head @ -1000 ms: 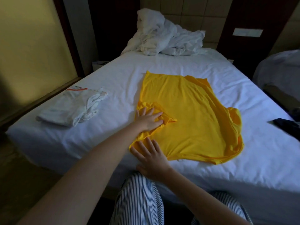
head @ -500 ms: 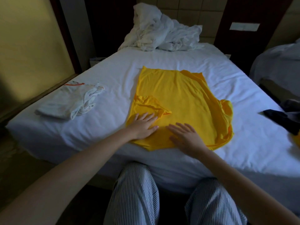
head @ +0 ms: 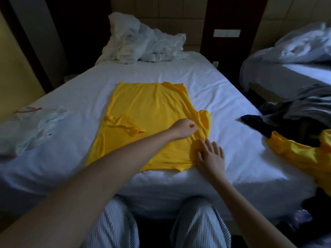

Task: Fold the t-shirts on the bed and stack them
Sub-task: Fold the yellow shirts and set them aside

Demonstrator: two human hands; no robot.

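A yellow t-shirt [head: 148, 111] lies spread on the white bed [head: 223, 97], its left sleeve folded inward over the body. My left hand [head: 184, 128] reaches across the shirt and pinches the cloth near the right sleeve, fingers curled. My right hand [head: 211, 154] presses flat with straight fingers on the shirt's right near corner. A folded white t-shirt [head: 38, 127] rests at the bed's left side. A heap of unfolded clothes sits at the right edge: a dark garment [head: 265, 122], a grey one [head: 308, 106] and another yellow one [head: 302, 153].
Crumpled white bedding [head: 143, 42] is piled at the head of the bed. A second bed [head: 293, 68] with rumpled covers stands to the right across a dark gap. My striped trouser legs [head: 116, 226] are against the near edge.
Both hands have moved from the shirt's left near corner to its right side. My left hand went from flat to pinching the cloth. The view has swung right, showing the clothes heap.
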